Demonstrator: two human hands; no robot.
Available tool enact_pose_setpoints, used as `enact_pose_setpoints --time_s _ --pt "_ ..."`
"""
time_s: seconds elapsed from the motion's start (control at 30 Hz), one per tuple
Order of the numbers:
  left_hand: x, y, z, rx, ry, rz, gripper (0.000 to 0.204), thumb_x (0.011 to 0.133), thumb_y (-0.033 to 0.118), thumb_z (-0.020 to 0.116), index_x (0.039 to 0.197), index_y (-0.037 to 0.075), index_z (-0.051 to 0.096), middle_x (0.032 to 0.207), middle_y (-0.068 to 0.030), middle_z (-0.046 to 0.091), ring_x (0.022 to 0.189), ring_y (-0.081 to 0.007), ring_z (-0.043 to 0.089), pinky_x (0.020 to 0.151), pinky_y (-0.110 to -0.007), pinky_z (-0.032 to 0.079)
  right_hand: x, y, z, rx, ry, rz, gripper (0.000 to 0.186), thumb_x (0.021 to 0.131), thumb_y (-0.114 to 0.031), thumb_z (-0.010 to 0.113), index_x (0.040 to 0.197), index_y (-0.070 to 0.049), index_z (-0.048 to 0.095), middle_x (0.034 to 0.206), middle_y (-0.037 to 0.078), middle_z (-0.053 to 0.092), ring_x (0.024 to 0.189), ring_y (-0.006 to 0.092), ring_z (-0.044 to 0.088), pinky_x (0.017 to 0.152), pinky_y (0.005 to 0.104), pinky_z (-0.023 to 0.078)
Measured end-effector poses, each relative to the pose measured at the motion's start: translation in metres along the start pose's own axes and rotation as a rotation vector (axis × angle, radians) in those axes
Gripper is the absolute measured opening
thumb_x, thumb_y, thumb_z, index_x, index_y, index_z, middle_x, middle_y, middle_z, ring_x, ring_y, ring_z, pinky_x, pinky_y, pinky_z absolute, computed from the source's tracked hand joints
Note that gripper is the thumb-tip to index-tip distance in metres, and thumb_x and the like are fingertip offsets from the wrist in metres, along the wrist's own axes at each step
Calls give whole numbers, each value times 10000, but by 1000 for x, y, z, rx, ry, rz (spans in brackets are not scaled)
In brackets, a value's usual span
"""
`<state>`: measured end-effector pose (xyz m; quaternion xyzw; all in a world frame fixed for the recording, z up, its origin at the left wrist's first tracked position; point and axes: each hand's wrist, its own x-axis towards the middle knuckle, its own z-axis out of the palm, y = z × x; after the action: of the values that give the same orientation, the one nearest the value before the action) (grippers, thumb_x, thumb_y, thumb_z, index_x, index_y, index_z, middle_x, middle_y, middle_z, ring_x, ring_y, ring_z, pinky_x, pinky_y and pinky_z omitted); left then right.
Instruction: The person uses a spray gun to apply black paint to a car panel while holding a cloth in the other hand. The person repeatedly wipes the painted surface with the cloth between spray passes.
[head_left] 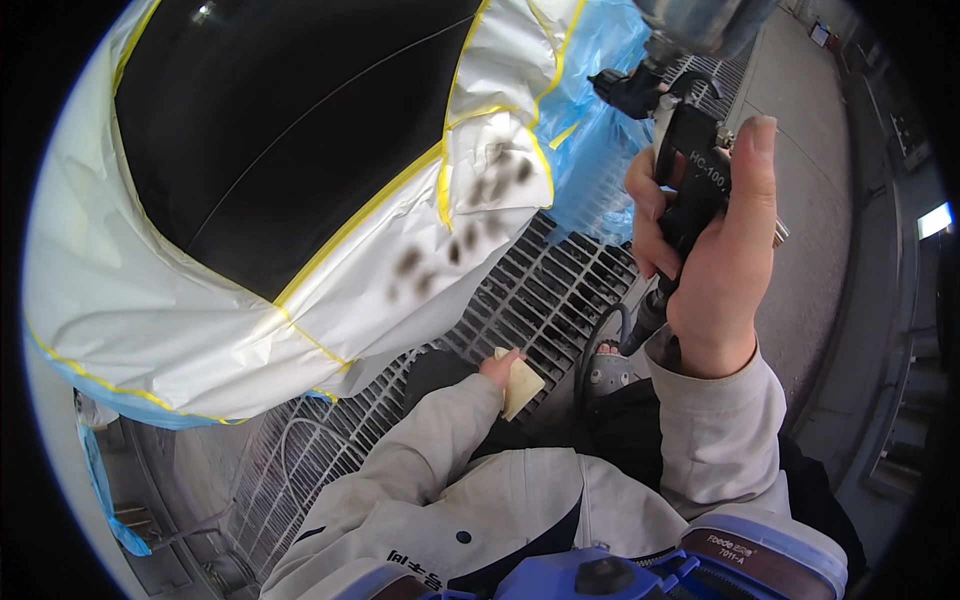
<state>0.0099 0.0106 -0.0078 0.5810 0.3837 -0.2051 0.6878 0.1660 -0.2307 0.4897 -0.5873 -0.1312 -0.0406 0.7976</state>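
The floor (530,300) is a metal grate. White sheet (350,345) and yellow tape (360,222) hug the black panel (300,110), maybe to keep paint off the rest. Past the sheet's right edge, the right hand (725,260) curls its fingers round the spray gun (695,145), likely for a steady grip. Near the sheet's lower edge, the left hand (493,370) pinches a pale pad (524,390).

A hand could pass over the grey metal floor grating (540,290) between the white masking sheet with yellow tape edges (350,310) and the right hand (725,260), though a black looped hose (582,365) intrudes lower down. Higher, the black-and-silver spray gun (690,135) overlaps the crinkled blue film (590,165); their gap cannot be judged. Room opens over the smooth grey floor (805,210) rightward. The left hand (498,368), with a flat pale-yellow pad (523,386), obstructs the space before the beige-jacketed torso (525,490).
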Motion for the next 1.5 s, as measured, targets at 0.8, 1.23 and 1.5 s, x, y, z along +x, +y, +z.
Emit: enact_pose_setpoints --time_s 0.8,1.23,1.5 --pt "-59 76 46 208 -130 217 312 993 357 773 994 47 812 907 -52 755 787 -151 673 757 -338 543 -21 9 5 80 9 108 774 1100 -675 316 1053 26 639 752 32 588 490 56 428 465 229 323" --pt "-244 271 100 -96 -688 792 302 992 71 749 1269 -20 671 1010 -49 740 930 -113 694 836 -279 561 -46 24 15 489 -180 227 929 1039 -809 245 1523 -46 462 881 71 577 496 63 383 652 308 554" --pt "-250 265 100 -183 -735 783 226 983 20 761 1198 -15 699 1014 -35 743 918 -110 691 820 -277 557 -50 24 18 451 -204 248 920 1047 -799 241 1525 -44 461 875 82 559 509 73 371 564 268 428"
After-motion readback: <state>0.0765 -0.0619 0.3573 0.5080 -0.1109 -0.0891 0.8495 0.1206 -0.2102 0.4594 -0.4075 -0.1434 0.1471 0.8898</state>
